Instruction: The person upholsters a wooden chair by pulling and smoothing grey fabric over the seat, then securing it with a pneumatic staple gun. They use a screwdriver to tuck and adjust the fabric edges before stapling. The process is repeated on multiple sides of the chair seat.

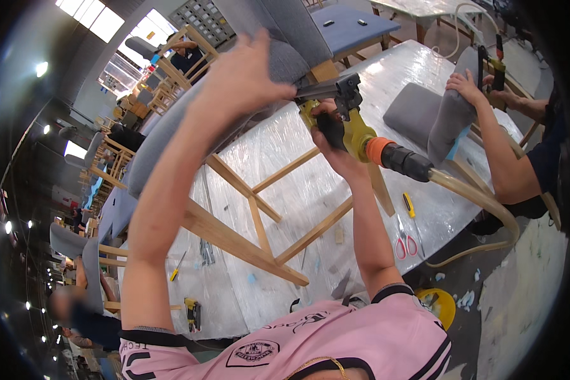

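Staple gun [351, 130], yellow and black with an orange collar, sits gripped in the right hand [332, 142], its nose pressed to the grey upholstery [171, 136] of a wooden chair frame [234, 237] lying on the plastic-wrapped bench [386, 82]. A tan air hose [481, 202] trails from the tool's rear. The left hand [244, 73] lies spread, fingers open, flat on the fabric just beside the nose. Red-handled scissors [404, 244] and a yellow-handled tool [410, 204] lie on the bench. Across it, another person's hand [465, 85] holds a grey cushion [446, 123].

Yellow staple gun [351, 130], grey seat fabric [171, 136], red-handled scissors [404, 244].
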{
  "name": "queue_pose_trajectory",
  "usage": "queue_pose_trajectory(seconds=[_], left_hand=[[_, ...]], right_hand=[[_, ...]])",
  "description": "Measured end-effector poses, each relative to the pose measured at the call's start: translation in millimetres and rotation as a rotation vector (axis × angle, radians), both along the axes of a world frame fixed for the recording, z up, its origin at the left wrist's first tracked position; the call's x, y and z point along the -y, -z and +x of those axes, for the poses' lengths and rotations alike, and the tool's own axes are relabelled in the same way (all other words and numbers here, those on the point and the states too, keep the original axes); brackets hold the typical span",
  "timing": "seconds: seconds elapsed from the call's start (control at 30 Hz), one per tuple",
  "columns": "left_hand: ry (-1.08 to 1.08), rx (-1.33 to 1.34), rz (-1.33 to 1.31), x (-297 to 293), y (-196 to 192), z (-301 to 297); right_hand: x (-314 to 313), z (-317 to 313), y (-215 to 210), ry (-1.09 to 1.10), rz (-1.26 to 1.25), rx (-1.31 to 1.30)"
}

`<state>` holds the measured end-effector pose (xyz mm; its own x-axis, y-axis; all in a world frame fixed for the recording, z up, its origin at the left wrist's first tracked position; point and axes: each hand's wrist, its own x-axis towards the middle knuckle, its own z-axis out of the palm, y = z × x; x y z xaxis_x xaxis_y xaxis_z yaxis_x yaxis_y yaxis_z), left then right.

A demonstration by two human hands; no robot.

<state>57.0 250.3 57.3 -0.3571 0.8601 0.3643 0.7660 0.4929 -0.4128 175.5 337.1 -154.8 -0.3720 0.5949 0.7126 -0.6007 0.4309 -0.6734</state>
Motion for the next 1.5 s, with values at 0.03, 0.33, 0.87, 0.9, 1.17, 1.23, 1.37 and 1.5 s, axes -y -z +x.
queue_pose_trajectory(seconds=[0.03,0.33,0.87,0.9,1.17,1.23,1.37,1.5], left_hand=[[-0.013,0.076,0.076,5,-16,-24],[0.03,0.009,0.037,20,8,-25],[-0.08,-0.402,0.137,15,52,23],[-0.072,-0.399,0.116,17,50,23],[-0.092,0.415,0.071,46,-24,-39],[-0.075,0.421,0.04,44,-19,-33],[0.064,0.037,0.044,41,6,-11],[0.078,-0.248,0.027,38,23,29]], right_hand=[[0,-1,0,-0.139,-0.099,-0.032],[2,-13,5,-0.138,-0.026,0.085],[20,-5,3,-0.1,0.024,0.092],[22,-4,2,-0.081,0.04,0.072],[23,0,-3,-0.149,-0.058,-0.062],[20,-1,0,-0.17,-0.056,-0.052],[15,-5,4,-0.165,-0.018,-0.01],[16,3,2,-0.117,0.03,-0.01]])
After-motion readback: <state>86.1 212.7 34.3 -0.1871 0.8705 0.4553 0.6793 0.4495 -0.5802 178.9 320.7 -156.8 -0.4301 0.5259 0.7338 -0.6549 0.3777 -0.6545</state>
